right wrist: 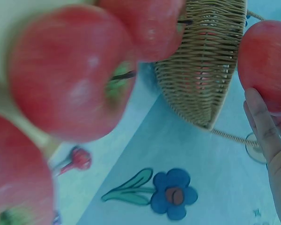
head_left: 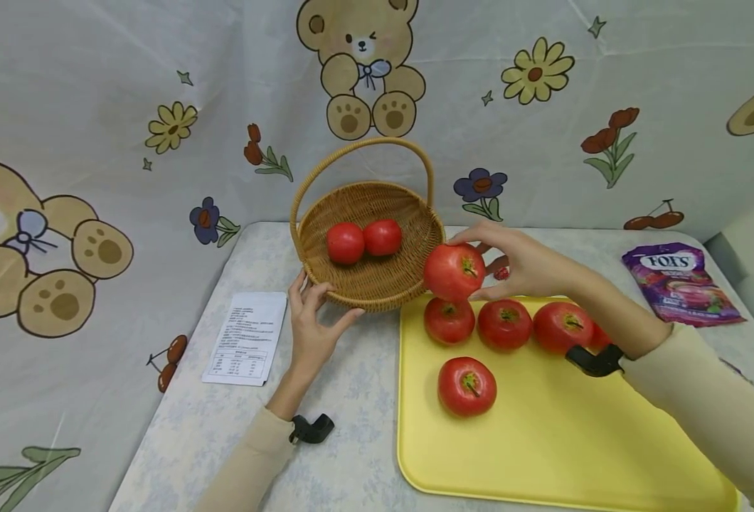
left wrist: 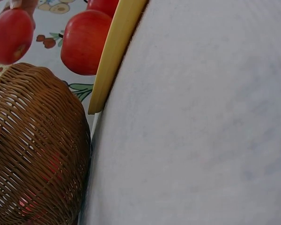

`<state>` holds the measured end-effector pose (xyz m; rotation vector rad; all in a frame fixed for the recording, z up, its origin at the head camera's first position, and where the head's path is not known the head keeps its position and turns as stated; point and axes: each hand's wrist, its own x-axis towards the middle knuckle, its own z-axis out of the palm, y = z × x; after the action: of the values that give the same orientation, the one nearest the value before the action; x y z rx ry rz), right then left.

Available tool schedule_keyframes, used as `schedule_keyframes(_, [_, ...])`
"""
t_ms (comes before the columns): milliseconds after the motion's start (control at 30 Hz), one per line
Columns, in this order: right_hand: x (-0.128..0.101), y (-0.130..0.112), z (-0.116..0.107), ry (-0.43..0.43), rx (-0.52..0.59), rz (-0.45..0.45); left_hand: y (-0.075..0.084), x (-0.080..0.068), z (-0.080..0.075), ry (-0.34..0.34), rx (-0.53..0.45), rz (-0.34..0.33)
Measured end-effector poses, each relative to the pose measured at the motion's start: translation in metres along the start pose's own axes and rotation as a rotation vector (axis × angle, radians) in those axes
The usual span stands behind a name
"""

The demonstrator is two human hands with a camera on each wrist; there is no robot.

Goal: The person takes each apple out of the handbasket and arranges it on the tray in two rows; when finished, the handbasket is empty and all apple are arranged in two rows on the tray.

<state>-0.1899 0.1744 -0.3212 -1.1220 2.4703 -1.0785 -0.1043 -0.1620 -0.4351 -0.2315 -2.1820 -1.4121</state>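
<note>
My right hand (head_left: pixel 511 259) holds a red apple (head_left: pixel 455 272) in its fingers, just off the right rim of a wicker basket (head_left: pixel 415 259). In the right wrist view, the fingers lie along the side of the held apple (right wrist: pixel 267 65). Two red apples (head_left: pixel 346 243) sit inside the basket, which has a tall arched handle. My left hand (head_left: pixel 313 327) grips the basket's front left edge, thumb spread along its underside. A fingertip of it shows against the weave of the basket (left wrist: pixel 42 136) in the left wrist view.
A yellow tray (head_left: pixel 543 441) at the right carries several more red apples (head_left: pixel 466 386), one partly hidden by the right forearm. A purple snack bag (head_left: pixel 681 284) lies beyond the tray. Left of the basket is a printed white card (head_left: pixel 247 338). Bear-patterned cloth hangs behind.
</note>
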Motion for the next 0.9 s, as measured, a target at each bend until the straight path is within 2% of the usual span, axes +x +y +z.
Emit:
schedule_keyframes(200, [-0.038, 0.006, -0.005, 0.014, -0.006, 0.027, 0.000, 0.000, 0.000, -0.003, -0.010, 0.015])
schedule_keyframes(400, [-0.078, 0.014, 0.000, -0.017, -0.077, 0.024, 0.001, 0.000, 0.000, -0.006, -0.005, 0.021])
schedule_keyframes(633, [-0.116, 0.022, 0.019, -0.029, -0.050, 0.051, 0.000, -0.001, 0.000, -0.013, -0.016, 0.022])
schedule_keyframes(900, [-0.145, 0.034, 0.044, -0.039, 0.023, 0.093, 0.000, 0.001, 0.001, -0.006, -0.007, 0.020])
